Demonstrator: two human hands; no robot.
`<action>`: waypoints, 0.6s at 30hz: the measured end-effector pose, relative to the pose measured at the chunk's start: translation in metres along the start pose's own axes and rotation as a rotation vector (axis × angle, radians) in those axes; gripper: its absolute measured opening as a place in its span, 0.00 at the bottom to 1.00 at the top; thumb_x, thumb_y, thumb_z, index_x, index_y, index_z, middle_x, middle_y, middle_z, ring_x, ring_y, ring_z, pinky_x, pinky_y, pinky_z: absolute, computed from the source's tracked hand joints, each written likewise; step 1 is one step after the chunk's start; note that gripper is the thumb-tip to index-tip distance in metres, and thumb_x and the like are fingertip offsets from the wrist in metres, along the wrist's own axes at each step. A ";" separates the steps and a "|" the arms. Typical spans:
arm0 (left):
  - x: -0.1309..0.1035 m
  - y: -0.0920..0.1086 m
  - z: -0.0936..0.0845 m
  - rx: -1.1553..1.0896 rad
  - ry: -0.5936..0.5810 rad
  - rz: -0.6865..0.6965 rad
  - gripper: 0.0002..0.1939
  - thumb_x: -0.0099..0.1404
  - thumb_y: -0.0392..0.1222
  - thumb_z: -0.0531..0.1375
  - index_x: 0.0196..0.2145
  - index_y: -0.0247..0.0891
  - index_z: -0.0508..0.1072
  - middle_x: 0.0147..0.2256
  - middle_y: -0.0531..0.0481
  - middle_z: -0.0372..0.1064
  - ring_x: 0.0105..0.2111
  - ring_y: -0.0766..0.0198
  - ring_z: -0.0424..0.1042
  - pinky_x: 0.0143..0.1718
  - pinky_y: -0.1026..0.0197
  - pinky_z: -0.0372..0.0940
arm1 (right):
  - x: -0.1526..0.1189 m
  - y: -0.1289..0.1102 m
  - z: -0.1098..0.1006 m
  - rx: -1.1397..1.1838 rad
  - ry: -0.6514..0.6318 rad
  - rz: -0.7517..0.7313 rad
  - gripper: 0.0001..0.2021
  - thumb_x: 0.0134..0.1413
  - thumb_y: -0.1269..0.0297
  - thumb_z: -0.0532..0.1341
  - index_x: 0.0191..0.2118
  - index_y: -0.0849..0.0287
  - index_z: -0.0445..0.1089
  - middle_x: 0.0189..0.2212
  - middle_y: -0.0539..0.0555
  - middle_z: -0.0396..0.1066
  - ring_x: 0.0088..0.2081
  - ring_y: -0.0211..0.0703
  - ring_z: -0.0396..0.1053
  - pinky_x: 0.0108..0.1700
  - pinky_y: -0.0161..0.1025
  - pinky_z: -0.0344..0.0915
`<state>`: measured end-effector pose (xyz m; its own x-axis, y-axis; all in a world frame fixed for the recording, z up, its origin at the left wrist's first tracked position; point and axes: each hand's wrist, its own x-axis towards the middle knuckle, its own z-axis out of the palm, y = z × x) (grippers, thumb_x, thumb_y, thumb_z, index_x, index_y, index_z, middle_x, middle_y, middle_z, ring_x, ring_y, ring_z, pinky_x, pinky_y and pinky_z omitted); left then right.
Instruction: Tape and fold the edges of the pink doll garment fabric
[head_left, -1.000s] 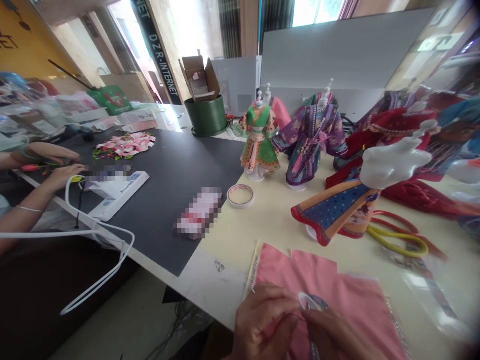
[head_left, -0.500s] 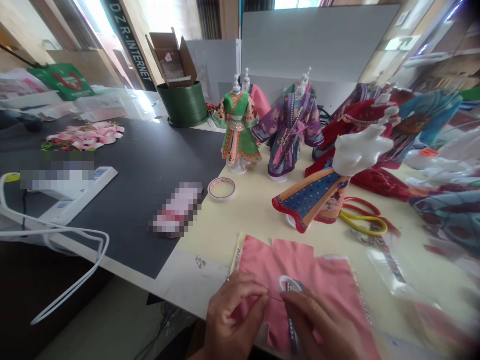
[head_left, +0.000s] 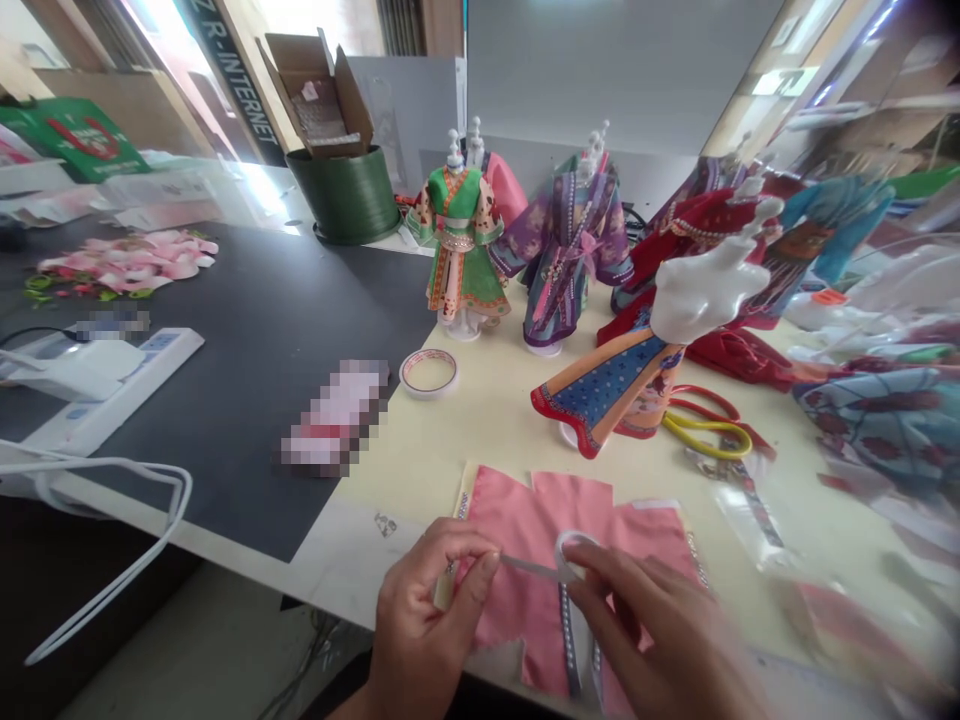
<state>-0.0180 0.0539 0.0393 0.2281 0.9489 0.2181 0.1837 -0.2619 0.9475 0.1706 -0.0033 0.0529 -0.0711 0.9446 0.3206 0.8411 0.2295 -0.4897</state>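
Note:
Pink fabric (head_left: 574, 490) lies at the table's front edge, with a beaded trim (head_left: 568, 640) running down its middle. Above it my left hand (head_left: 442, 600) pinches the free end of a thin white tape strip (head_left: 529, 566). The strip stretches across to a small roll of tape (head_left: 562, 548), which my right hand (head_left: 637, 610) grips between thumb and fingers. My hands are a short distance apart, both over the fabric.
Dressed doll forms (head_left: 459, 250) stand behind, one with a bare white torso (head_left: 705, 290). Another tape roll (head_left: 429, 373), a blurred phone-like object (head_left: 337, 415), yellow-handled scissors (head_left: 709, 437), a power strip (head_left: 112, 395) and a green pot (head_left: 346, 195) are around.
My left hand has moved left, away from my right hand, and a longer length of white tape now shows between them. The whole view has shifted slightly.

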 end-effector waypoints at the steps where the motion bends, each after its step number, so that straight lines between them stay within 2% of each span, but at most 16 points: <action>1: 0.001 0.001 -0.001 -0.005 -0.002 0.006 0.04 0.64 0.36 0.59 0.31 0.39 0.72 0.32 0.53 0.72 0.35 0.67 0.73 0.36 0.69 0.66 | 0.002 0.001 -0.002 -0.028 -0.012 -0.025 0.10 0.64 0.64 0.53 0.48 0.56 0.67 0.25 0.48 0.72 0.23 0.38 0.69 0.25 0.34 0.63; 8: 0.011 0.004 -0.004 0.010 -0.002 0.048 0.04 0.63 0.35 0.59 0.31 0.40 0.72 0.33 0.54 0.73 0.35 0.68 0.73 0.37 0.70 0.66 | 0.019 -0.001 -0.017 -0.282 -0.064 -0.219 0.13 0.62 0.72 0.49 0.46 0.59 0.69 0.22 0.49 0.66 0.23 0.42 0.62 0.30 0.41 0.53; 12: 0.015 0.001 -0.003 -0.016 -0.033 0.025 0.04 0.64 0.35 0.59 0.31 0.40 0.72 0.32 0.54 0.73 0.35 0.68 0.73 0.37 0.70 0.67 | 0.031 -0.003 -0.024 -0.400 -0.073 -0.275 0.14 0.59 0.73 0.50 0.43 0.58 0.71 0.23 0.50 0.66 0.24 0.42 0.61 0.35 0.44 0.53; 15: 0.017 0.001 -0.002 -0.022 -0.054 0.026 0.04 0.64 0.35 0.59 0.31 0.40 0.72 0.32 0.54 0.73 0.35 0.68 0.73 0.36 0.70 0.67 | 0.036 -0.002 -0.026 -0.399 -0.030 -0.300 0.13 0.59 0.72 0.50 0.40 0.58 0.71 0.23 0.52 0.68 0.30 0.46 0.64 0.43 0.49 0.54; 18: 0.020 0.000 -0.003 -0.024 -0.051 0.023 0.04 0.64 0.35 0.59 0.31 0.40 0.72 0.32 0.54 0.73 0.35 0.69 0.73 0.36 0.71 0.66 | 0.034 0.003 -0.023 -0.323 -0.011 -0.298 0.12 0.58 0.73 0.50 0.39 0.58 0.70 0.23 0.51 0.69 0.35 0.48 0.67 0.53 0.54 0.50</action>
<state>-0.0162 0.0732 0.0445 0.2805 0.9323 0.2282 0.1549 -0.2786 0.9478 0.1830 0.0242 0.0816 -0.3404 0.8508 0.4004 0.9072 0.4091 -0.0980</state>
